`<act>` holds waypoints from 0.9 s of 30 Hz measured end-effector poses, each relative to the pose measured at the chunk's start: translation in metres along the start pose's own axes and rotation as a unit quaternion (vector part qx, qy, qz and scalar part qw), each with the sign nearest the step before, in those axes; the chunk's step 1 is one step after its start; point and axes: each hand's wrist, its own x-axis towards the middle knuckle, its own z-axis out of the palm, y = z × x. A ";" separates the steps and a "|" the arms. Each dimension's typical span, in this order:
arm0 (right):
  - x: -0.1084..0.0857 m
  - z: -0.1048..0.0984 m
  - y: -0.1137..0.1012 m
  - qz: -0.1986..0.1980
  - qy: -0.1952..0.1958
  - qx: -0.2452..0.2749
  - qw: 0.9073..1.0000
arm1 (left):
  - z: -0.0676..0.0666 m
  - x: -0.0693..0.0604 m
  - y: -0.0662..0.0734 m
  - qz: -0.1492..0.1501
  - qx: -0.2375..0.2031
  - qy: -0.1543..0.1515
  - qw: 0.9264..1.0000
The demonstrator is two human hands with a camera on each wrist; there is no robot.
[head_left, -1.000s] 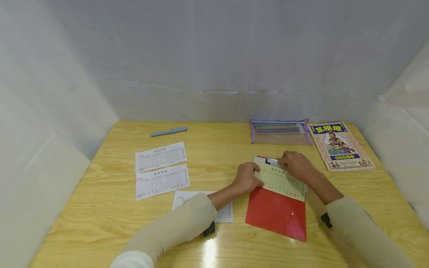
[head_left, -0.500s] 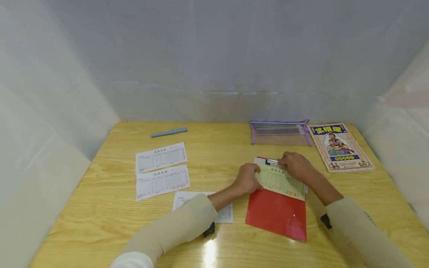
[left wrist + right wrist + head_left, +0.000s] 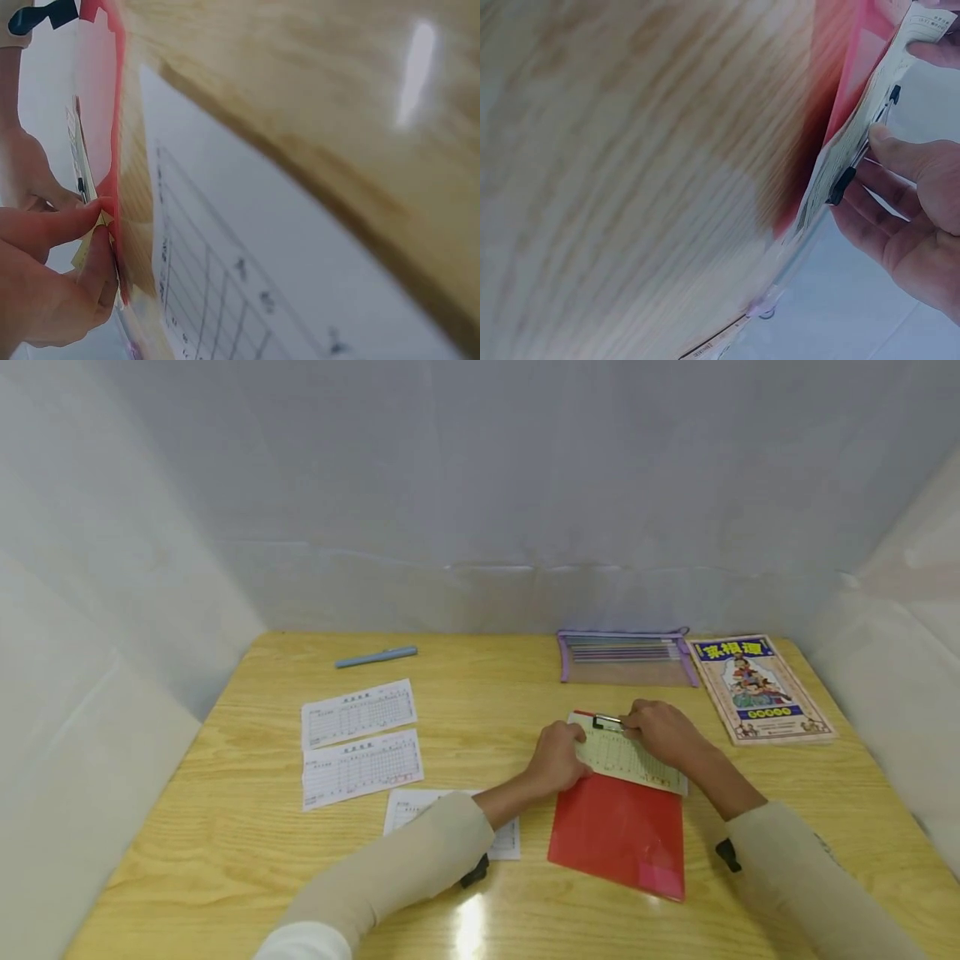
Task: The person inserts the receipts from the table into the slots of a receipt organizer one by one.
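Yellow printed form (image 3: 626,760) is laid crosswise on red clipboard (image 3: 618,839), long axis slanting nearer toward the right; left edge pinched by left hand (image 3: 557,760), metal clip (image 3: 607,722) by right hand (image 3: 663,732).

Yellow title, apparently 菜根谭, on the illustrated book (image 3: 761,689) right of and beyond the red clipboard (image 3: 618,835), print too small to read on the yellow form (image 3: 626,756) atop it, likewise on white forms (image 3: 362,768) to its left
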 end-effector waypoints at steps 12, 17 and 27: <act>0.001 0.006 0.001 0.008 0.006 -0.027 1.000 | -0.002 0.002 -0.001 0.014 0.021 -0.006 1.000; 0.002 0.005 0.001 0.016 -0.003 -0.019 1.000 | -0.012 0.000 -0.010 0.005 -0.026 -0.036 0.999; 0.002 0.004 0.001 0.023 -0.007 -0.011 1.000 | -0.070 -0.005 -0.053 -0.018 -0.086 -0.051 0.995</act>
